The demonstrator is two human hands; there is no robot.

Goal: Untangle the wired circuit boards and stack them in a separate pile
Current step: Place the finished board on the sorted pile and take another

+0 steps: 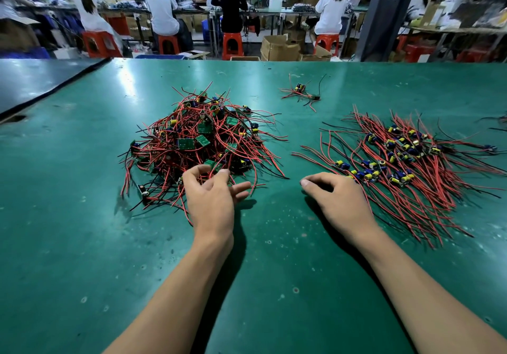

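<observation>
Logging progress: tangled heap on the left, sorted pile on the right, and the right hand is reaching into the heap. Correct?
Not quite: the head view shows the left hand at the heap; the right hand rests by the sorted pile. The rest holds.

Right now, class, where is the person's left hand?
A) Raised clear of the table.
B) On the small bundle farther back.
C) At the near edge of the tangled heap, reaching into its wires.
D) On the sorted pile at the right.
C: the left hand sits at the near edge of the tangled heap, reaching into its red wires, apart from the sorted pile and the small bundle.
</observation>
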